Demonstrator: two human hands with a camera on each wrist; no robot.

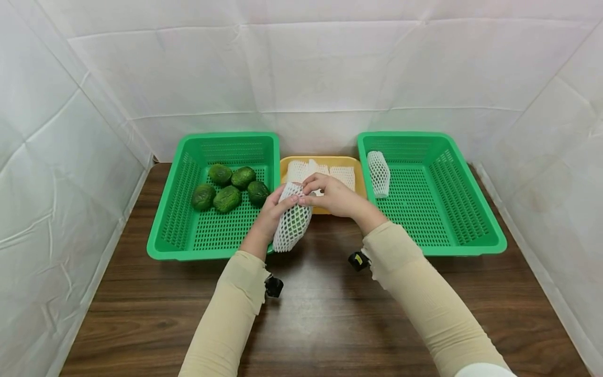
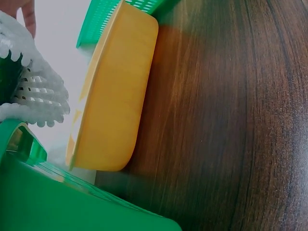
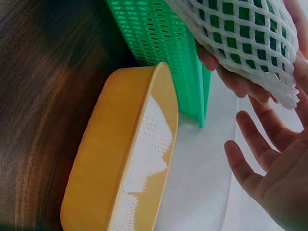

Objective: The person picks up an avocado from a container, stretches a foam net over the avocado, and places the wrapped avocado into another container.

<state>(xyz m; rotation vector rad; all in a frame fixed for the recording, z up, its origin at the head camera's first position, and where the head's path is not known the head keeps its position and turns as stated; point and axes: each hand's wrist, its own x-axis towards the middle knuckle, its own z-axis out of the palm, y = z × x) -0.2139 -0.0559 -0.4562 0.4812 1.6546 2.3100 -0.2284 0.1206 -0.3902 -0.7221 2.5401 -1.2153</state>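
Note:
Above the table, in front of the yellow tray, a white foam net sleeve [image 1: 289, 230] surrounds an avocado [image 3: 244, 30], whose green skin shows through the mesh. My left hand [image 1: 269, 215] grips the wrapped avocado from the left, thumb on the near side. The right hand [image 1: 336, 198] pinches the sleeve's upper end with thumb and forefinger; its other fingers are spread apart in the right wrist view. From the left wrist, the sleeve's open end [image 2: 43, 96] shows dark green avocado inside. Several bare avocados [image 1: 228, 199] lie in the left green basket [image 1: 157, 238].
The yellow tray [image 1: 360, 180] holds several foam net sleeves [image 1: 343, 175] between the two baskets. In the right green basket [image 1: 494, 243], one white net sleeve [image 1: 378, 174] leans at the left wall; its contents are unclear. White sheeting [image 1: 325, 68] stands behind the brown table [image 1: 311, 324].

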